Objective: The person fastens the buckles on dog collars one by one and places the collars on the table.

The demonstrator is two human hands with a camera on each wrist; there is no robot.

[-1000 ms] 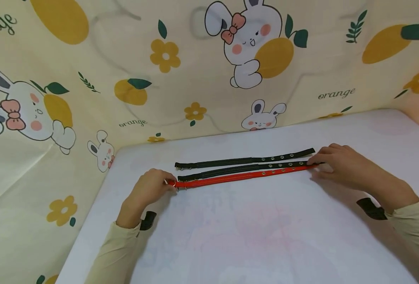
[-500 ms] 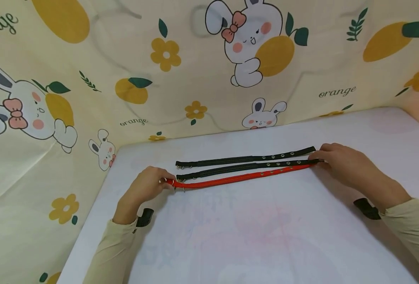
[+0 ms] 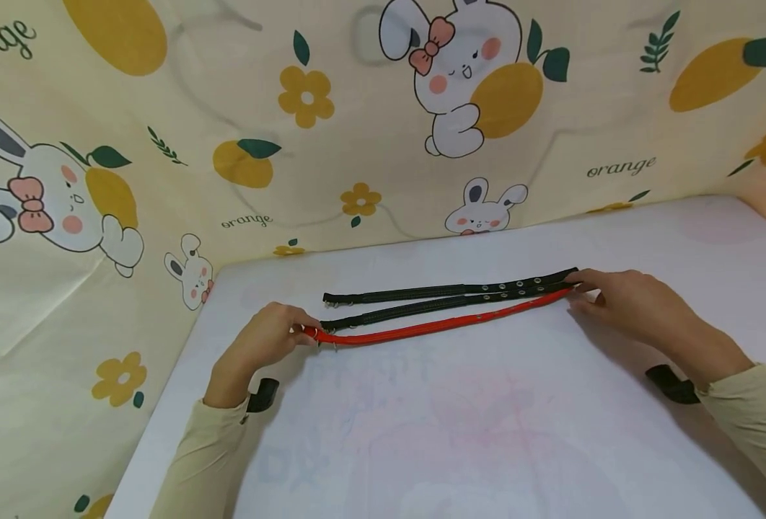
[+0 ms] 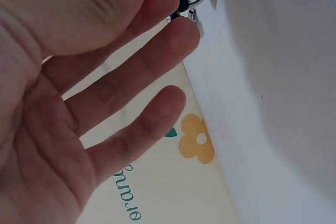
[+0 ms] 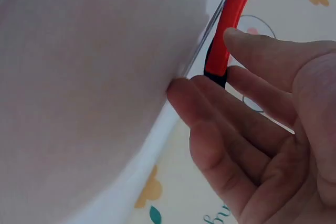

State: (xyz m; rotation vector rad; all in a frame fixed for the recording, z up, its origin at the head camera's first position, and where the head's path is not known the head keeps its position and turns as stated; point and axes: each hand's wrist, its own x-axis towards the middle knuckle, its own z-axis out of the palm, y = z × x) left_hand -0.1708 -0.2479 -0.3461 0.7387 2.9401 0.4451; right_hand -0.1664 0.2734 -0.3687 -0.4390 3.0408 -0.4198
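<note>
Three buckled collars with eyelets lie side by side on the white table, with their buckle ends to the left. Nearest me is the red collar [image 3: 409, 331]; the middle black collar [image 3: 415, 309] and the far black collar [image 3: 415, 293] are behind it. My left hand [image 3: 273, 335] pinches the red collar's buckle end between thumb and index finger, its other fingers loosely spread. With thumb and fingers, my right hand [image 3: 630, 303] pinches the red collar's tip, which overlaps black strap ends. The right wrist view shows the thumb on the red strap [image 5: 231, 30], with a black end [image 5: 215, 78] behind it.
The white table [image 3: 454, 432] extends in front of the collars. Behind and to the left hangs a cream cloth [image 3: 331, 166] printed with rabbits and oranges. Dark wrist bands [image 3: 671, 383] show under both wrists.
The right hand has moved the red and middle black collars' eyelet ends away from me, toward the far collar's end. The red strap now bends more. The left hand stays nearly still.
</note>
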